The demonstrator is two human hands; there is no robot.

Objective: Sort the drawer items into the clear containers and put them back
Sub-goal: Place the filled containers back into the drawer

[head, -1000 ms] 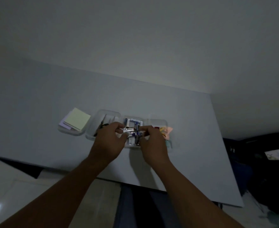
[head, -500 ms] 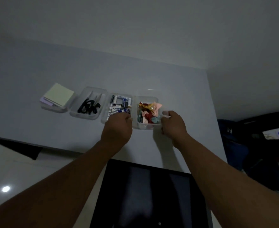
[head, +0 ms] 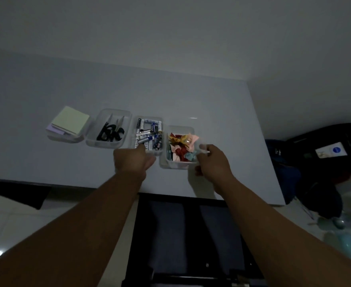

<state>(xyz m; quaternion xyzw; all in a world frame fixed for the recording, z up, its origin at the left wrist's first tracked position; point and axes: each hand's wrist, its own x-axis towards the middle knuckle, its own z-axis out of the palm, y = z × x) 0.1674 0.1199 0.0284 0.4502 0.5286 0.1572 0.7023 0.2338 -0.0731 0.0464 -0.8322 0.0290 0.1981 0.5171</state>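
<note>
Four clear containers (head: 108, 145), two hands (head: 132, 160) (head: 213, 162)

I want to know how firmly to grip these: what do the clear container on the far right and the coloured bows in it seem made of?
The container looks like thin glossy clear plastic: the table shows through its walls and its rim catches light. The bows look like matte fabric ribbon, soft and folded; in this dim light paper cannot be ruled out.
</note>
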